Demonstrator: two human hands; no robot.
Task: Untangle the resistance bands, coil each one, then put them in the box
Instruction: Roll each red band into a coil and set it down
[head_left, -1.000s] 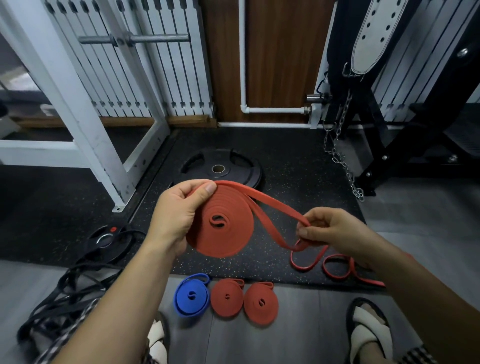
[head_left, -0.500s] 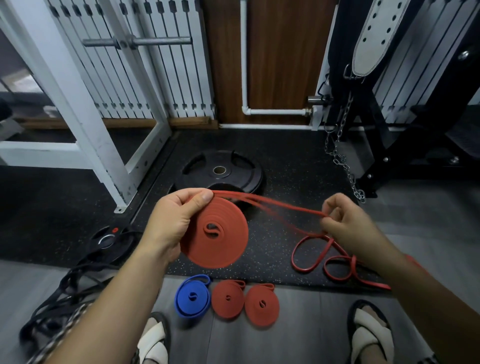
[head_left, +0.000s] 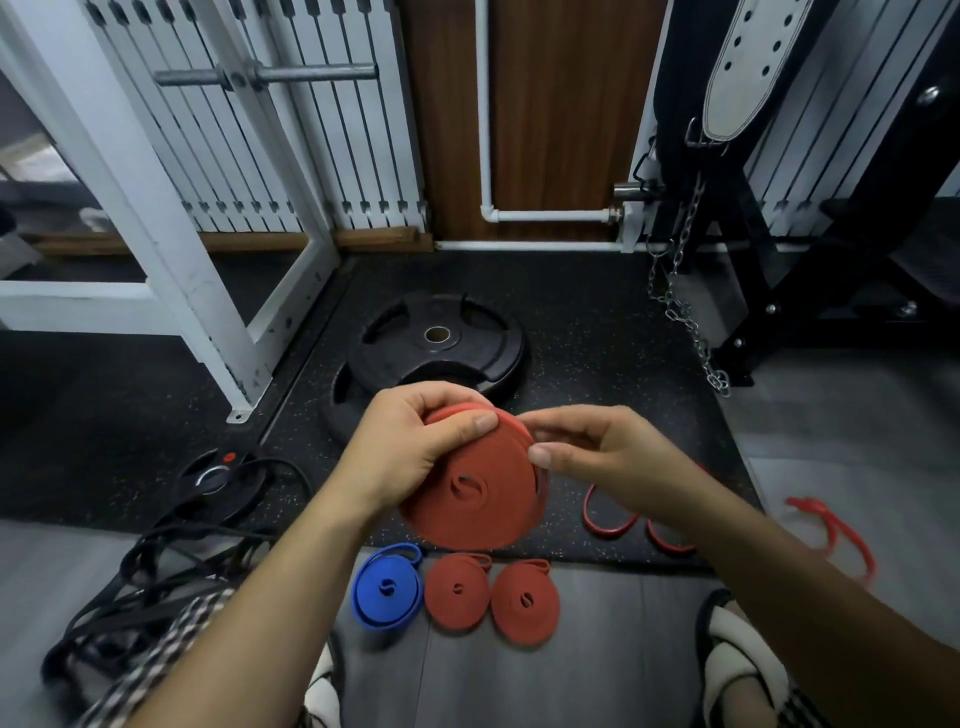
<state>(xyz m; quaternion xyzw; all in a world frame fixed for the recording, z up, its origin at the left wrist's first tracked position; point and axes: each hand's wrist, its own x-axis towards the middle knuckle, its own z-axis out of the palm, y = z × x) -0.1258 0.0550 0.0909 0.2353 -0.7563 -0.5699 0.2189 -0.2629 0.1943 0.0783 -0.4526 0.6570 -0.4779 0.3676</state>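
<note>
Three flat rubber coils lie in a row on the grey floor, one blue coil (head_left: 387, 594) and two red coils (head_left: 491, 597). Beside them sprawls a tangle of black bands (head_left: 140, 582), partly cut off by the frame. Above, the left hand (head_left: 415, 447) grips a large red coil (head_left: 475, 488) at its upper rim, while the right hand (head_left: 602, 452) pinches its right edge. Loose red band loops (head_left: 608, 519) trail beneath the right forearm, partly hidden. Beyond, one black weight plate (head_left: 436, 343) rests on speckled matting.
</note>
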